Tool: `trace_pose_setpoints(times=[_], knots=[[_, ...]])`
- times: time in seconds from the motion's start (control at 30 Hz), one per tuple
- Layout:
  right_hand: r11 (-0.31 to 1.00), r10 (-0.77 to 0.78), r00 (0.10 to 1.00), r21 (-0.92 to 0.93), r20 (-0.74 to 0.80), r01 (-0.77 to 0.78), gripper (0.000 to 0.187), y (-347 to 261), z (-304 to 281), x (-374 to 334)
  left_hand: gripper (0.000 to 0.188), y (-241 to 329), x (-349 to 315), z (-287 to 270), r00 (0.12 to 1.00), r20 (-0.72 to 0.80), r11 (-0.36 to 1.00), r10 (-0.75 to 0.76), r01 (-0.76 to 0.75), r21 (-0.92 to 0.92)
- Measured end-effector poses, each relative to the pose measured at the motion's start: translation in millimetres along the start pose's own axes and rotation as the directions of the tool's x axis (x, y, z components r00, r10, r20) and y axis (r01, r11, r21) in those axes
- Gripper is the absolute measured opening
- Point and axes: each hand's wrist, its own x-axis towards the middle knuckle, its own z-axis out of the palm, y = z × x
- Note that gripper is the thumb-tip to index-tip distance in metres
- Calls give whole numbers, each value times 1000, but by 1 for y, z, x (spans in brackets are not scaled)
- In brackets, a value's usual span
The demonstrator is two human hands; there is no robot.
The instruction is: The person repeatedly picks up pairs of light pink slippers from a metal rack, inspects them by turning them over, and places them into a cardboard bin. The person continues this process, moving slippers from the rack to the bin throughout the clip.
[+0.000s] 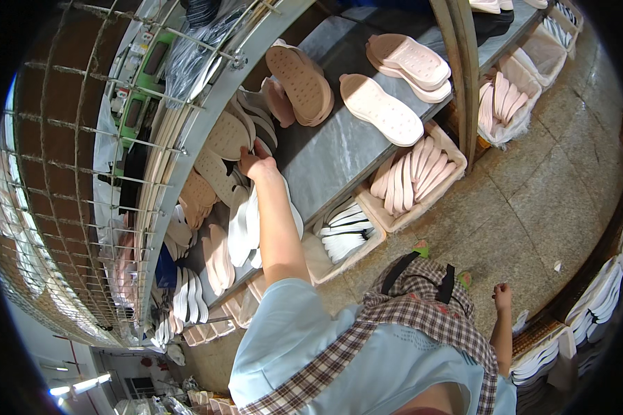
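Observation:
My left hand (257, 164) reaches onto a grey table among stacked shoe soles. Its fingers close on the edge of a beige shoe sole (226, 137); part of the grip is hidden. White soles (241, 225) lie beside my left forearm. Grey-black soles (259, 119) are stacked just beyond the hand. Further right on the table are a tan perforated sole (300, 86), a single pale pink sole (381, 108) and a pale pink stack (410, 63). My right hand (502, 295) hangs low at my right side, fingers curled, with nothing visible in it.
Lined bins of pink soles (412, 176) and white-black soles (346, 232) stand along the grey table's (311, 162) near edge. A wire mesh rack (76, 138) rises at left, and a metal post (466, 83) stands at right. More white soles (599, 297) fill a rack behind my right side.

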Motion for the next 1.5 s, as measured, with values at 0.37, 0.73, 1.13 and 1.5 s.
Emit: trace_pose_setpoints(times=[0.37,0.73,1.13,1.5], knots=[[992,88,996,-93,-19,-90,17,49,-14,-17,41,11,-18,-25,977,83,978,195,-188,-89],[1000,-4,1000,-31,5,4,12,34,-13,8,55,18,54,-28,876,479,-720,55,-297,627],[982,81,997,-173,6,-79,14,38,-11,-4,54,35,17,8,990,-86,583,115,2,812],[992,-2,996,125,-86,13,9,45,1,-6,50,-114,87,15,952,306,469,-11,-265,842]])
